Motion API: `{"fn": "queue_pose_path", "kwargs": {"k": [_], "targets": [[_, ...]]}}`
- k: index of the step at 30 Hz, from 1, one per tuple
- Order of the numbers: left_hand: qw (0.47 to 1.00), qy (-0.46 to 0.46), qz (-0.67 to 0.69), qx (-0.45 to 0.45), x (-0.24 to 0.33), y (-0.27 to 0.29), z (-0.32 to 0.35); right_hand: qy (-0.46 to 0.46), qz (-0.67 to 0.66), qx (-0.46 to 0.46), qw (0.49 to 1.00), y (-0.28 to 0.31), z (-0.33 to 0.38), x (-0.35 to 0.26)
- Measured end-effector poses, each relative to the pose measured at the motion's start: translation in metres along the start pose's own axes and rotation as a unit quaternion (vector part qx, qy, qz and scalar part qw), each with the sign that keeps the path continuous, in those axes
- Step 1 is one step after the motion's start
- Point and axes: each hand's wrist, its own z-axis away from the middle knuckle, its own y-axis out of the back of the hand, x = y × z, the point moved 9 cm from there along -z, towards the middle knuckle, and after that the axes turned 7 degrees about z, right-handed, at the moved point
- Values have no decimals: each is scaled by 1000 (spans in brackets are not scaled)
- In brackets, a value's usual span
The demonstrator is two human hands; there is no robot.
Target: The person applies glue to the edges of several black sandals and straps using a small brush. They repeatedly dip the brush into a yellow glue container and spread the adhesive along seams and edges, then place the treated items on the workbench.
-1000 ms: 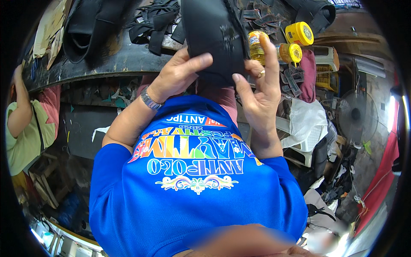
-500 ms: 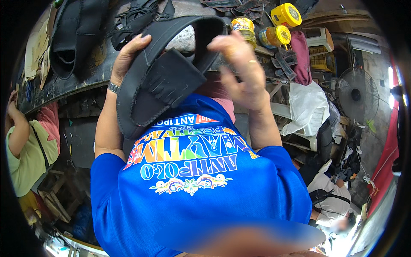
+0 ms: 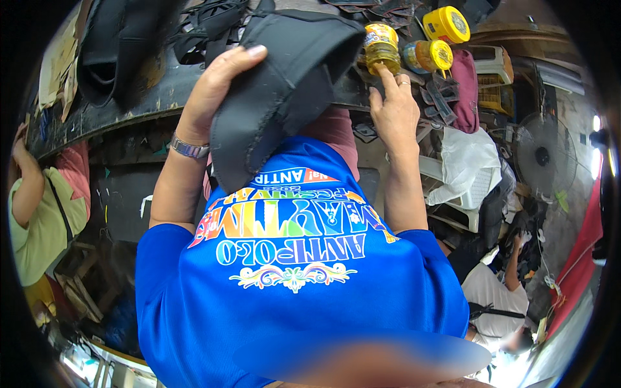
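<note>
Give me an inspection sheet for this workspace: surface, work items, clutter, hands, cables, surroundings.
Surface: dark worktop, scuffed along its near edge.
Work items: black stitched piece, raised in front of the worktop; jar with yellowish contents.
Clutter: heap of black straps, second jar, yellow tub, tan sheets.
Hands: left hand grips the black stitched piece; right hand has its fingers at the jar with yellowish contents, contact unclear.
Cables: thin pale cord at far right; whether it is electrical, cannot tell.
Surroundings: fan, white plastic chair, person in pale green, person in white.
</note>
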Motion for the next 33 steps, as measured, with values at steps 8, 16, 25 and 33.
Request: {"fn": "queue_pose_path", "kwargs": {"k": [8,16,25,33], "targets": [[989,-78,-87,-86,20,-27,0,49,-138,107,984,63,0,-21],[986,-111,-49,-118,6,-53,-5,232,-341,161,897,101,3,-97],[982,-141,14,-122,0,-53,1,254,-299,183,902,89,-2,-108],[984,-137,-5,-114,-2,-54,0,247,-318,180,897,87,-1,-106]]}}
